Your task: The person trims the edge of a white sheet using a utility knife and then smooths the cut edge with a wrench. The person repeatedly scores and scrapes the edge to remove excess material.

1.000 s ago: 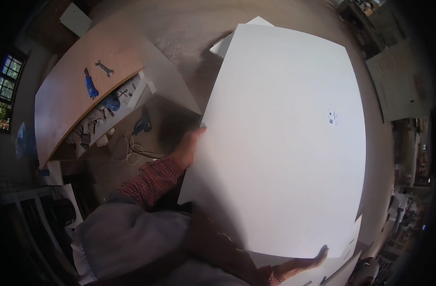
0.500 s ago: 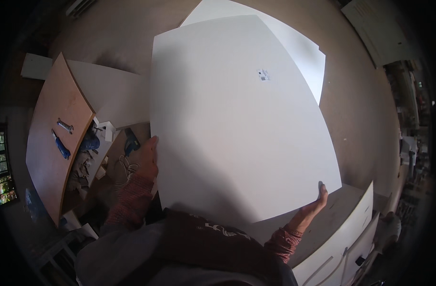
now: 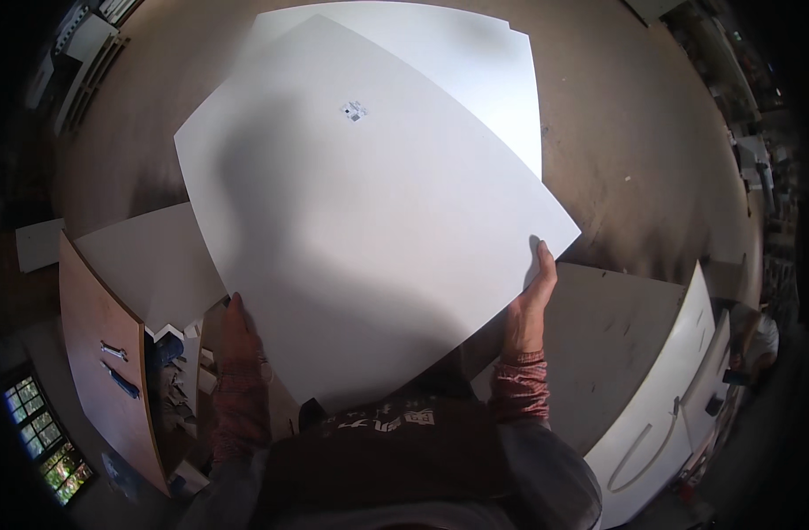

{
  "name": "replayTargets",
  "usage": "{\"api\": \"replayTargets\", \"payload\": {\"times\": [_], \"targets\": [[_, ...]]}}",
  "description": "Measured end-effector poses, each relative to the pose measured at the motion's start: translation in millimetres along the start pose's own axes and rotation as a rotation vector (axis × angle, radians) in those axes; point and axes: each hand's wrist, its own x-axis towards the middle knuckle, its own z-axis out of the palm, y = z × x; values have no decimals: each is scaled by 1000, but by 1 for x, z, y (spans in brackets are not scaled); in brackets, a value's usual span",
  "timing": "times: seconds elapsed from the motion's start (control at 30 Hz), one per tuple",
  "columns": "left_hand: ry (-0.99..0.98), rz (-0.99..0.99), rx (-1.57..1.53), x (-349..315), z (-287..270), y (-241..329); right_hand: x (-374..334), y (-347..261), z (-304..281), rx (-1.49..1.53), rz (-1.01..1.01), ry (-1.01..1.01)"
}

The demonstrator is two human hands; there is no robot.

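Observation:
A large white panel (image 3: pixel 378 230) with a small printed label (image 3: pixel 354 110) is held up in front of me, close to my body. My left hand (image 3: pixel 237 331) grips its left edge; the fingers are mostly hidden underneath. At the right, near a corner, my right hand (image 3: pixel 537 287) holds the edge with the thumb on top and the fingers below. Beyond and partly under the held panel shows another bright white panel (image 3: pixel 501 97).
A light wooden board (image 3: pixel 104 344) at the left carries a wrench (image 3: pixel 113 352) and a blue-handled tool (image 3: pixel 120 380). White panels (image 3: pixel 660 380) stand at the lower right beside a grey surface (image 3: pixel 599 344). Part of another person (image 3: pixel 761 344) shows at the far right.
The held panel has turned counterclockwise, its far end swinging left. My right hand has risen with its corner, and my left hand sits lower in view. The whole view has shifted too.

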Motion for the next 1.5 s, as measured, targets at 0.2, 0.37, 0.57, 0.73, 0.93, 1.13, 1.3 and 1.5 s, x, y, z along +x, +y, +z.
{"api": "replayTargets", "payload": {"times": [0.2, 0.37, 0.57, 0.73, 0.93, 1.13, 1.3, 1.5], "targets": [[66, 228, 347, -32, 97, 84, 88, -29, 25, -235, -127, -13], [234, -545, -840, -45, 209, 118, 190, -59, -9, -425, -102, -8], [156, -654, -1065, -44, 299, 122, 346, -50, -22, -634, -91, -24], [57, -702, -973, -38, 335, 152, 433, -61, -4, -690, 15, -90], [-490, -663, -397, -28, 345, 169, 511, -84, 21, -1413, -560, -140], [-396, -533, 6, -116, 270, 111, 344, 117, 23, -2007, -697, -584], [-196, -543, 33, -150, 245, 49, 275, 153, 14, -2082, -852, -517], [-46, -472, -6, -158, 179, -2, 264, 158, -16, -2208, -637, -430]]}}
